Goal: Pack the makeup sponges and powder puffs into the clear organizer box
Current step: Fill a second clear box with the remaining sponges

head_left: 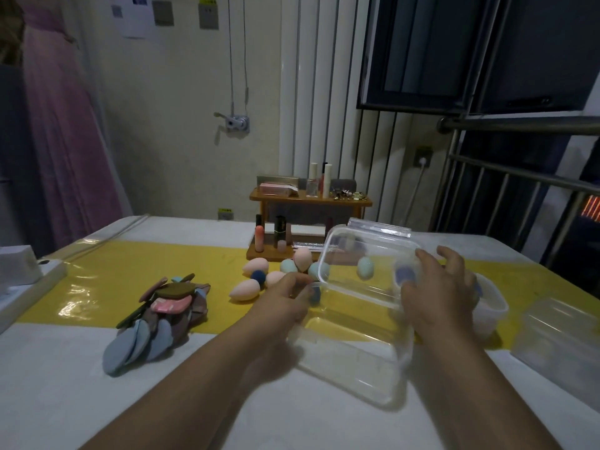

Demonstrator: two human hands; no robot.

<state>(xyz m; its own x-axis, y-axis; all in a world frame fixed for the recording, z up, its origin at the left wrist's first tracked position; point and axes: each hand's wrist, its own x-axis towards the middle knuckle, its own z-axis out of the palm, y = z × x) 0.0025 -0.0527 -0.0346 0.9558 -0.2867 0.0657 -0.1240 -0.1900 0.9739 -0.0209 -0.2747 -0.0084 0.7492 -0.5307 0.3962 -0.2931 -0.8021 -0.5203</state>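
A clear organizer box [350,368] lies open on the table in front of me. Its clear lid [367,251] is raised and tilted above it. My left hand [285,300] pinches the lid's near left corner, beside a dark blue sponge [315,295]. My right hand [438,287] grips the lid's right end, fingers spread over it. Egg-shaped makeup sponges [255,266] in pink, teal and dark blue lie in a cluster left of the lid; a teal one [365,267] shows through it. A pile of flat powder puffs [162,316] lies at the left.
A wooden shelf [308,203] with cosmetics stands behind the sponges. A second clear container [492,306] sits behind my right hand, and another clear box [558,339] lies at the far right. A white box [16,264] is at the left edge.
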